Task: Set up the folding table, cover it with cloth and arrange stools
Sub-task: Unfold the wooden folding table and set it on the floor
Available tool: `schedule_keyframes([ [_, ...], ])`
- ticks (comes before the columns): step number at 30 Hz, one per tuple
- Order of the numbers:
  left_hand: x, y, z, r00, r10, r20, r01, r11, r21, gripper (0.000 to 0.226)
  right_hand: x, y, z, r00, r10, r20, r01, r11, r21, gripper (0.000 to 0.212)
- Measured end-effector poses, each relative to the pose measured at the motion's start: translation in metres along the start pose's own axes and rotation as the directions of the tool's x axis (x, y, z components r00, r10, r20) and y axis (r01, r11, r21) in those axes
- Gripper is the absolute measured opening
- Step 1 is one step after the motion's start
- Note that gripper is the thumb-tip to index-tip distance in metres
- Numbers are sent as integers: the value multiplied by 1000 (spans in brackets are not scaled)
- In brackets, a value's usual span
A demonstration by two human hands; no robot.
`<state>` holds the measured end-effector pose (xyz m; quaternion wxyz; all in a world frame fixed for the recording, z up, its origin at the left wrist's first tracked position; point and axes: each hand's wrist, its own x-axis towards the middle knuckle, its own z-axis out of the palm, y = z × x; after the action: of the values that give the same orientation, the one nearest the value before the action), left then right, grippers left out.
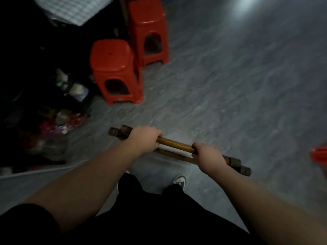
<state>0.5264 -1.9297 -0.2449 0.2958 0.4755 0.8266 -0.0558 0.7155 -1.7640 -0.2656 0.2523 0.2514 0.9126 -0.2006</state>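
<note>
Far left, a dark heap of clutter [53, 124] spills onto the grey floor [230, 85], with a checked cloth [70, 9] hanging at the top edge above it; just right of that stand two red stools [115, 71], one behind the other, close together. Below them, over open floor, the left hand [144, 139] is closed over the top rail of the folded table frame [175, 146], and the right hand [208, 156] is clenched on the same rail further along, a short bare stretch of wood showing between them. At the far right edge a sliver of another red object [320, 154] pokes in, too cropped to identify. The likeliest trouble from here is a pinched finger: both fists wrap a rail that lies tight against a second one, and the two could scissor as the legs spread. Swinging the frame leftward could also clip the nearer stool or the clutter. The frame itself looks like worn brown wooden poles lying parallel, tipped with dark end caps at each end, held roughly level in front of the person's legs, above a shoe [179, 180].
</note>
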Motion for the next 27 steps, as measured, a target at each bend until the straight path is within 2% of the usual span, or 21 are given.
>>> schedule_keyframes([
  [5, 77, 102, -15, 983, 164, 83, -172, 979, 112, 8, -33, 97, 5, 980, 198, 10, -197, 964, 178, 9],
  [8, 124, 155, -11, 958, 254, 136, -276, 943, 186, 10, -48, 145, 14, 951, 309, 16, -302, 917, 261, 11],
  [12, 178, 227, -12, 900, 400, 173, -433, 865, 254, 17, -64, 205, 20, 882, 469, 34, -446, 811, 378, 7],
  [16, 229, 297, -15, 829, 514, 220, -557, 790, 256, 13, -75, 261, 17, 790, 605, 104, -574, 668, 473, 11],
  [22, 303, 377, -1, 733, 617, 285, -680, 666, 307, 20, -75, 324, 22, 695, 699, 169, -652, 512, 560, 21],
  [24, 320, 401, 10, 728, 623, 285, -684, 639, 351, 21, -70, 342, 31, 671, 720, 177, -658, 469, 590, 26],
  [27, 341, 443, 28, 733, 605, 311, -679, 625, 386, 25, -62, 372, 50, 631, 746, 214, -667, 379, 642, 21],
])
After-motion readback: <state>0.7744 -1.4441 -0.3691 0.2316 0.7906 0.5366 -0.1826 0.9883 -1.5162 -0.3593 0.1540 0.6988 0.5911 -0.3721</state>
